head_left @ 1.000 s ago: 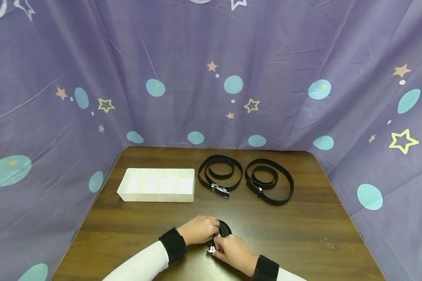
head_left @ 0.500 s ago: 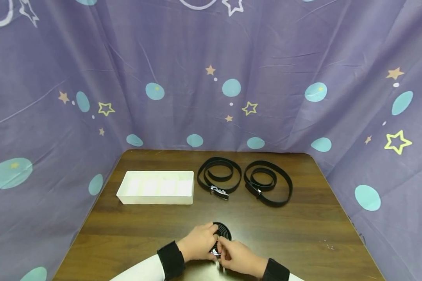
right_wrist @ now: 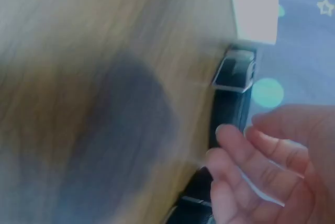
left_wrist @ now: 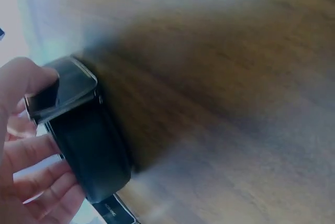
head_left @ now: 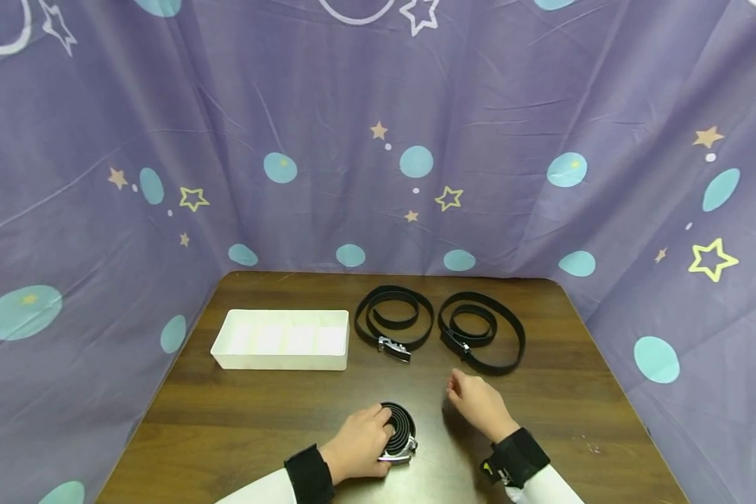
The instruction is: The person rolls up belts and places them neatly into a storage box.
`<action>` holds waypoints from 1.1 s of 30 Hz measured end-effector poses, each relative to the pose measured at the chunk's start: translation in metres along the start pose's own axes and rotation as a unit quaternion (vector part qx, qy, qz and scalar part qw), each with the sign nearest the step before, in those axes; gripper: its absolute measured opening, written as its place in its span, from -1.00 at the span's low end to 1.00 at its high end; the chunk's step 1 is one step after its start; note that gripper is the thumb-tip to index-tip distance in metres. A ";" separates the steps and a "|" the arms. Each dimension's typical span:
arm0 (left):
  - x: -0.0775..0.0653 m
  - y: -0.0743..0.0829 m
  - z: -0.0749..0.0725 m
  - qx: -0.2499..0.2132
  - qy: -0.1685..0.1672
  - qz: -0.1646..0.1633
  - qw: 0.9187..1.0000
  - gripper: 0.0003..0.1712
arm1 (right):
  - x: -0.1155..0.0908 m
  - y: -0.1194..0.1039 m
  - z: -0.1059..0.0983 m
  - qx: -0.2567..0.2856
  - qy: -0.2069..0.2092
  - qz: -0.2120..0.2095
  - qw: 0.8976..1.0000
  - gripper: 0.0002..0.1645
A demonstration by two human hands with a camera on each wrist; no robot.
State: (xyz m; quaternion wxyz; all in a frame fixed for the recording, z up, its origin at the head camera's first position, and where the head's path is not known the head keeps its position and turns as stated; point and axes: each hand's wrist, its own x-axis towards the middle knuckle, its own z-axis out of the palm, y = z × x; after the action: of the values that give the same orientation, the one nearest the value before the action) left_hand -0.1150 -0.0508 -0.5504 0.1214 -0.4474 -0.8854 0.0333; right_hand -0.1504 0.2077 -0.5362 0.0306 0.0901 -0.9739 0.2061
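A black belt (head_left: 402,424), rolled into a tight flat coil, lies near the front of the table with its silver buckle (head_left: 395,458) on the near side. My left hand (head_left: 358,445) grips the coil from the left. In the left wrist view the thumb presses the buckle plate (left_wrist: 63,85) while the fingers touch the coil's side. To the right, my right hand (head_left: 481,406) is over the table, apart from the coil, its fingers loosely bent and holding nothing. Nearest to it is a loosely looped black belt (head_left: 510,318) at the back right.
A second loosely looped black belt (head_left: 427,315) with a silver buckle lies at the back middle. Left of it stands a white rectangular box (head_left: 283,361) with light inner divisions. A purple patterned curtain (head_left: 353,91) surrounds the back and sides of the wooden table (head_left: 227,413).
My right hand has let go of the coiled belt and moved right and away from me. The left hand still holds the coil, whose buckle now shows at its near right side.
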 end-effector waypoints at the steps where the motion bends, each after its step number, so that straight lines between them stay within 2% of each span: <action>1: 0.000 0.000 0.000 -0.005 -0.007 -0.003 1.000 -0.46 | 0.000 0.004 0.001 -0.002 0.001 0.010 1.000 -0.81; 3: 0.001 -0.002 -0.003 -0.021 -0.026 -0.011 0.999 -0.47 | -0.001 0.008 0.002 -0.001 -0.004 0.019 1.000 -0.83; 5: 0.000 -0.004 -0.007 -0.062 -0.054 -0.031 0.996 -0.53 | -0.004 0.011 0.005 0.007 -0.016 0.027 1.000 -0.85; 7: 0.001 -0.008 -0.014 -0.134 -0.085 -0.068 0.985 -0.60 | -0.007 0.010 0.006 0.015 -0.024 0.032 0.999 -0.85; 8: 0.002 -0.012 -0.017 -0.184 -0.098 -0.090 0.974 -0.63 | -0.008 0.010 0.007 0.017 -0.028 0.034 0.999 -0.84; 9: 0.002 -0.017 -0.020 -0.244 -0.112 -0.114 0.957 -0.65 | -0.009 0.010 0.007 0.019 -0.029 0.037 0.999 -0.84; 10: 0.003 -0.023 -0.023 -0.308 -0.125 -0.141 0.933 -0.67 | -0.009 0.009 0.007 0.019 -0.029 0.038 0.999 -0.84; 11: 0.003 -0.030 -0.026 -0.379 -0.137 -0.169 0.900 -0.69 | -0.009 0.009 0.007 0.020 -0.028 0.038 0.999 -0.84; 12: 0.003 -0.037 -0.028 -0.453 -0.149 -0.194 0.858 -0.68 | -0.010 0.008 0.007 0.023 -0.025 0.036 0.999 -0.84; 13: 0.003 -0.045 -0.028 -0.523 -0.158 -0.218 0.808 -0.68 | -0.010 0.008 0.006 0.024 -0.022 0.036 0.999 -0.84; 14: 0.003 -0.053 -0.029 -0.587 -0.163 -0.240 0.756 -0.68 | -0.010 0.008 0.006 0.025 -0.019 0.034 0.999 -0.84; 16: 0.001 -0.069 -0.029 -0.687 -0.162 -0.274 0.654 -0.67 | -0.010 0.007 0.006 0.032 -0.018 0.032 0.999 -0.84; 17: 0.000 -0.076 -0.029 -0.726 -0.154 -0.284 0.607 -0.68 | -0.011 0.007 0.006 0.034 -0.019 0.032 0.999 -0.84; 18: -0.001 -0.084 -0.031 -0.754 -0.140 -0.288 0.573 -0.70 | -0.011 0.007 0.006 0.034 -0.022 0.032 0.999 -0.84; 19: -0.001 -0.092 -0.032 -0.774 -0.122 -0.287 0.551 -0.74 | -0.011 0.006 0.006 0.035 -0.025 0.033 0.999 -0.84; 20: 0.000 -0.100 -0.034 -0.788 -0.099 -0.285 0.537 -0.76 | -0.012 0.006 0.007 0.036 -0.027 0.033 0.998 -0.84; 21: 0.000 -0.108 -0.038 -0.797 -0.075 -0.282 0.529 -0.77 | -0.012 0.006 0.007 0.036 -0.030 0.034 0.998 -0.84; 22: 0.002 -0.116 -0.042 -0.801 -0.049 -0.283 0.526 -0.78 | -0.012 0.006 0.008 0.035 -0.030 0.034 0.998 -0.84; 23: 0.003 -0.124 -0.046 -0.798 -0.023 -0.286 0.530 -0.76 | -0.013 0.006 0.008 0.035 -0.029 0.034 0.998 -0.84; 25: 0.007 -0.139 -0.054 -0.779 0.023 -0.307 0.545 -0.69 | -0.013 0.006 0.009 0.036 -0.027 0.035 0.998 -0.84; 27: 0.011 -0.152 -0.060 -0.748 0.056 -0.347 0.563 -0.58 | -0.014 0.006 0.010 0.038 -0.026 0.037 0.998 -0.85; 29: 0.015 -0.163 -0.062 -0.708 0.071 -0.386 0.587 -0.45 | -0.014 0.005 0.010 0.039 -0.024 0.039 0.998 -0.85; 32: 0.020 -0.175 -0.056 -0.655 0.075 -0.436 0.613 -0.35 | -0.015 0.005 0.010 0.040 -0.020 0.039 0.998 -0.84; 33: 0.021 -0.177 -0.052 -0.641 0.073 -0.450 0.618 -0.34 | -0.015 0.005 0.011 0.040 -0.018 0.039 0.998 -0.84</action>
State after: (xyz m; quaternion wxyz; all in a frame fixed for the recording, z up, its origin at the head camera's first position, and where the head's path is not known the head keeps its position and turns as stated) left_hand -0.2531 -0.1420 -0.4668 -0.1320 0.0421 -0.7608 -0.6341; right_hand -0.1372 0.2105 -0.5496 0.0010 0.0567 -0.9679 0.2447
